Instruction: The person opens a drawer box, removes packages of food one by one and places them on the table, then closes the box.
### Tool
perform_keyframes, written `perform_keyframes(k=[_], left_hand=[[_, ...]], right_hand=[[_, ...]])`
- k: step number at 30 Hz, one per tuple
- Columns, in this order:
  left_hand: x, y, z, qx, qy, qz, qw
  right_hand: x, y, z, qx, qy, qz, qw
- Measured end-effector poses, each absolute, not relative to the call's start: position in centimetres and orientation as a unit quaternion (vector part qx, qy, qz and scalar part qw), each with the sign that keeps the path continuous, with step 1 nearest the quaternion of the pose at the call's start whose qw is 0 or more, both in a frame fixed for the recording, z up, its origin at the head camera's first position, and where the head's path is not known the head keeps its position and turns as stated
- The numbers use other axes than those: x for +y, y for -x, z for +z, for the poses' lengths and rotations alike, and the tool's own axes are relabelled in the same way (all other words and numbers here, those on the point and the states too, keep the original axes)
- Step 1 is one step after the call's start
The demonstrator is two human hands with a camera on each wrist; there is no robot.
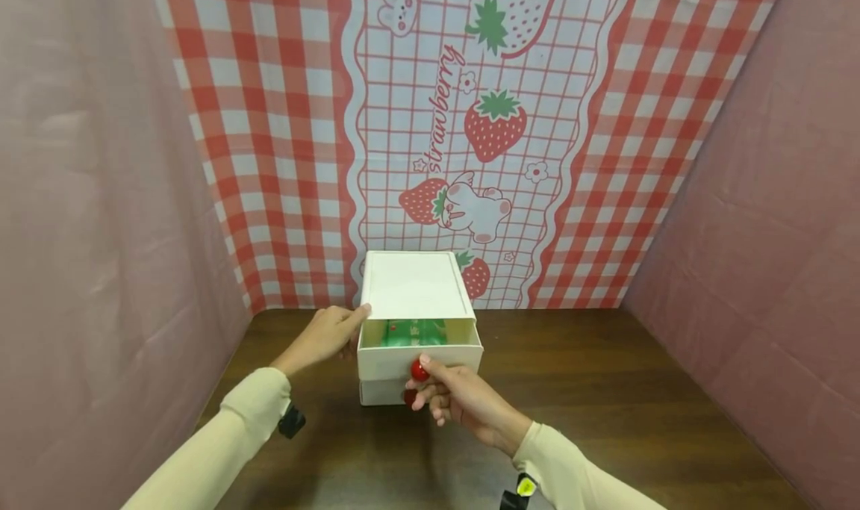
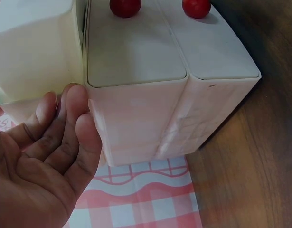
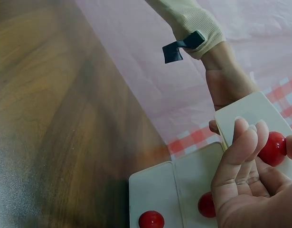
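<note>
A small white drawer box (image 1: pixel 419 282) stands on the table with its top drawer (image 1: pixel 383 364) partly pulled out. Inside that drawer lies a shiny green packet (image 1: pixel 413 333). My right hand (image 1: pixel 470 402) holds the drawer's round red knob (image 1: pixel 419 369) between thumb and fingers, the other fingers loosely bent below it. My left hand (image 1: pixel 325 338) rests against the box's left side near the top front corner. In the left wrist view, its slightly bent fingers (image 2: pixel 72 128) touch the side wall beside the drawer.
Lower drawers (image 2: pixel 136 52) with red knobs (image 2: pixel 196 7) stay closed under the top one. Dark wooden table (image 1: pixel 605 405) surrounds the box. Behind it hangs a red checked strawberry cloth (image 1: pixel 416 107), with pink cloth (image 1: pixel 746 219) on both sides.
</note>
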State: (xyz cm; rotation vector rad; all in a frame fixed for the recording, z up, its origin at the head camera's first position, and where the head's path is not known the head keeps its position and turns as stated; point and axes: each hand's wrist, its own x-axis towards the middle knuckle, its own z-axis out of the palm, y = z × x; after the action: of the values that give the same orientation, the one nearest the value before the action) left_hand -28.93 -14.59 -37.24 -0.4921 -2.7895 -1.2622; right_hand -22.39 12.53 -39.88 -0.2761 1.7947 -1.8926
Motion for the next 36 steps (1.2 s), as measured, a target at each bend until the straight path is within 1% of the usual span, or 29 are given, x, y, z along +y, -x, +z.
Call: perform_keyframes(k=[11, 36], left_hand=[[-14.7, 28.9, -37.1, -0.9, 0.161, -0.406, 0.019], [-14.8, 29.1, -37.1, -0.897, 0.179, -0.404, 0.024]], right_hand=[[12.5, 21.8, -40.0, 0.668, 0.103, -0.694, 0.249], [12.5, 21.1, -40.1, 0.658, 0.103, -0.703, 0.249]])
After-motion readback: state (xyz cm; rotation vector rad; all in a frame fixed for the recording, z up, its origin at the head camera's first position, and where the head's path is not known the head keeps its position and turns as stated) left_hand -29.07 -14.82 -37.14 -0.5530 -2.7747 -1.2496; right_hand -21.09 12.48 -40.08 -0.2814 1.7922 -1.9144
